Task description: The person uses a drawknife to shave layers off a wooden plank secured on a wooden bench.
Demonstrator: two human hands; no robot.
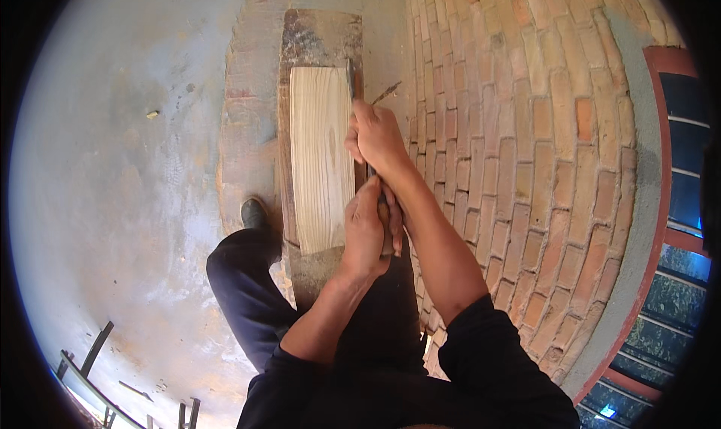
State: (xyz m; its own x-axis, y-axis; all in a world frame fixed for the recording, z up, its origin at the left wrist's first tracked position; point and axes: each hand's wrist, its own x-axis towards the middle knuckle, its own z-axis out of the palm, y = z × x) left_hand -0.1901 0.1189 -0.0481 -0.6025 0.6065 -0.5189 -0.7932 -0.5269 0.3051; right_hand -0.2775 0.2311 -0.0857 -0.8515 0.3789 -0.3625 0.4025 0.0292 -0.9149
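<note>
A pale, grained wooden plank point(321, 158) lies lengthwise on a worn, stained bench board point(319, 34). My left hand point(364, 222) is closed round the dark wooden grip point(387, 234) of a long tool beside the plank's lower right. Farther up the same edge, my right hand point(375, 136) is closed on the upper part of what looks like the same tool, whose narrow dark end point(351, 80) shows above my knuckles. Its middle is mostly hidden by my hands, so its exact kind is unclear.
A brick surface point(526, 203) fills the right, with a red-framed barred window point(683, 143) at the edge. Grey floor point(113, 166) spreads left. My booted foot point(254, 212) is beside the bench. Dark metal bars point(98, 350) are at lower left.
</note>
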